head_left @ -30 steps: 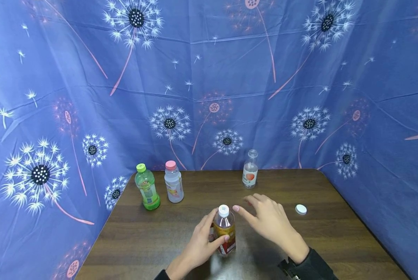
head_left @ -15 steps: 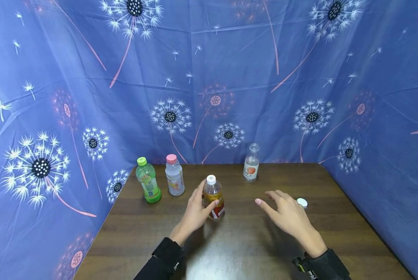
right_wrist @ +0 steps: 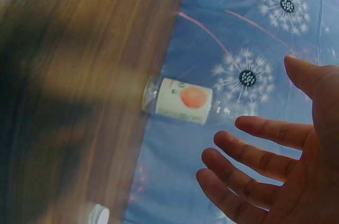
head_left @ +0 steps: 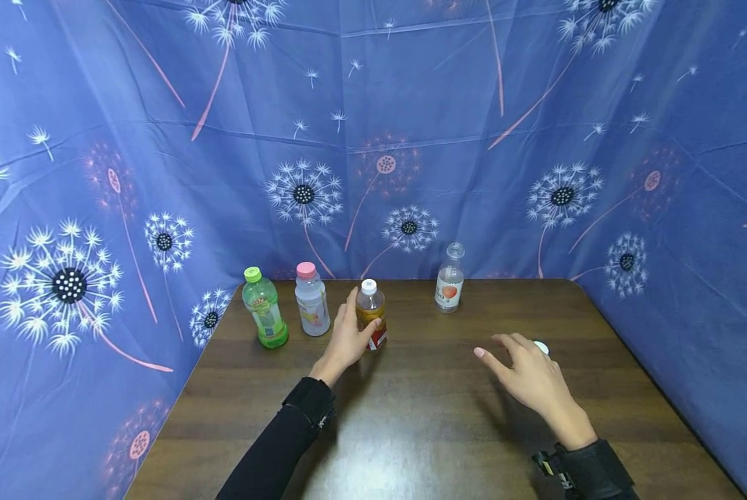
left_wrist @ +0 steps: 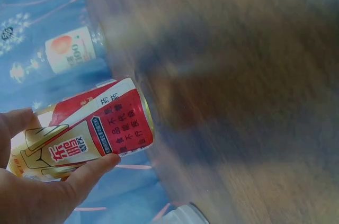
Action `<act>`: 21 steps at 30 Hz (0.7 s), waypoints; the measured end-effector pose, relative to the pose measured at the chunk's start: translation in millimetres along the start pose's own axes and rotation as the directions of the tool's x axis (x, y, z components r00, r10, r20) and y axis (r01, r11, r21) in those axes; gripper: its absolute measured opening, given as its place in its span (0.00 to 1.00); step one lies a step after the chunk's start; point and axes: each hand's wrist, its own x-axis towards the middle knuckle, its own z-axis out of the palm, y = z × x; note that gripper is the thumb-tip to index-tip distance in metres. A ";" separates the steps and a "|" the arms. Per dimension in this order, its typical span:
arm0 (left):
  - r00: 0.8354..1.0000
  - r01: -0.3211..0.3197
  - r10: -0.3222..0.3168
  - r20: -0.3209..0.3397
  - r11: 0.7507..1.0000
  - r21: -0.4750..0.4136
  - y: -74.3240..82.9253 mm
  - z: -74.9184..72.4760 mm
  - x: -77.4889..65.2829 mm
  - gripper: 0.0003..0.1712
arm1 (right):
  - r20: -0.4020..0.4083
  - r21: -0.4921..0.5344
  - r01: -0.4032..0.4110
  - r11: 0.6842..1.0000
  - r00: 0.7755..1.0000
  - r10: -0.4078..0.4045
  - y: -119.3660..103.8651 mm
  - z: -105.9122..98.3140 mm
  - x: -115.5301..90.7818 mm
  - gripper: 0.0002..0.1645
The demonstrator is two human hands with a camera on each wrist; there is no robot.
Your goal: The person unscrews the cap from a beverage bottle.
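Note:
My left hand (head_left: 346, 342) grips a drink bottle (head_left: 373, 305) with a red and gold label and a white cap. In the left wrist view, thumb and fingers wrap the upper label of this upright bottle (left_wrist: 114, 121); whether its base touches the table I cannot tell. My right hand (head_left: 536, 378) hovers over the right of the table, fingers spread and holding nothing. Partly hidden behind that hand lies a loose white lid (head_left: 541, 347). An uncapped clear glass bottle (head_left: 449, 288) with a peach-coloured picture stands at the back, between the two hands.
Left of my left hand stand a green bottle (head_left: 265, 312) with a lime cap and a pale bottle (head_left: 313, 305) with a pink cap. The brown wooden table (head_left: 429, 417) ends at a blue dandelion-print cloth (head_left: 360, 139) behind and at the sides.
My left hand has carried the red and gold bottle away from me and slightly left, towards the pink-capped one. My right hand has drawn off to the right, over the lid.

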 end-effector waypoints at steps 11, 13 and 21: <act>0.996 0.075 -0.074 -0.046 0.997 0.016 -14.9 -1.4 24.7 0.50 | -0.002 -0.001 -0.028 1.000 1.000 0.028 19.7 0.0 -5.0 0.44; 0.996 0.078 -0.077 -0.055 0.997 0.018 -16.5 -0.9 28.8 0.51 | 0.002 -0.004 -0.038 0.999 0.999 0.038 22.6 -0.4 -5.8 0.45; 0.991 0.099 -0.097 -0.091 0.995 0.014 -18.9 -0.2 40.1 0.52 | 0.058 -0.031 -0.081 0.996 0.995 0.083 36.6 2.5 -11.9 0.45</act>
